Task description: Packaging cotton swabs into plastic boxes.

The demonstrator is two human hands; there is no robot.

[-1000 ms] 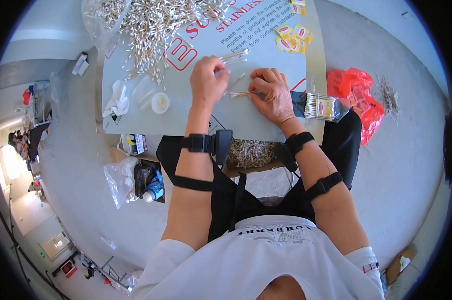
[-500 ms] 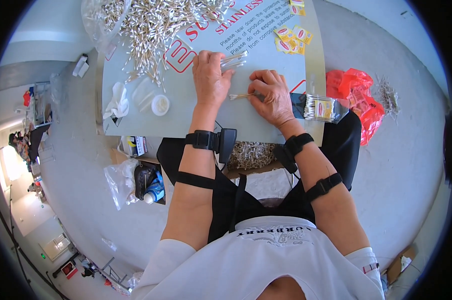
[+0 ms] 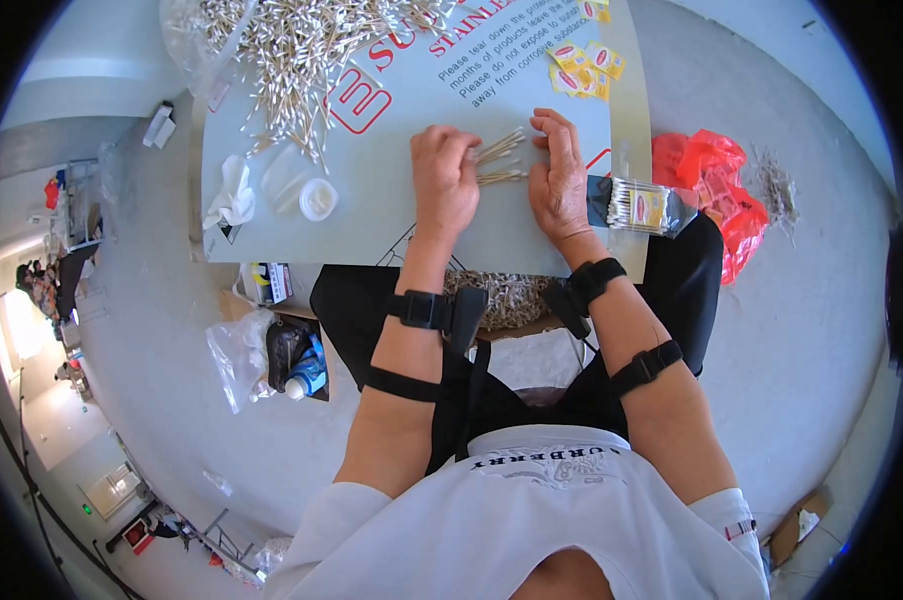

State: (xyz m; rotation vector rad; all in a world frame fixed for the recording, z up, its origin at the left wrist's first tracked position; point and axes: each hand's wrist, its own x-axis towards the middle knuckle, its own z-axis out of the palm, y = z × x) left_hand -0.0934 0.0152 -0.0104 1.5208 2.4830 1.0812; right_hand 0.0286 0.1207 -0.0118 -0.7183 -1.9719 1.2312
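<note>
My left hand is closed around one end of a few cotton swabs, whose white tips fan out to the right over the table. Facing those tips is my right hand, turned on edge with its fingers stretched and nothing visible in it. Just right of that hand lies a clear pack of cotton swabs with a yellow label inside. A large loose heap of cotton swabs spreads over the far left of the table. Several small yellow cards lie at the far right.
On the table's left are a small round white tub and a crumpled white piece. A red plastic bag is beyond the right edge. Below the table edge, a box of swabs sits between my legs. A blue bottle stands lower left.
My left hand has moved right and nearer with its swabs. My right hand has let go of the swabs it pinched and straightened its fingers; those swabs now reach from the left hand.
</note>
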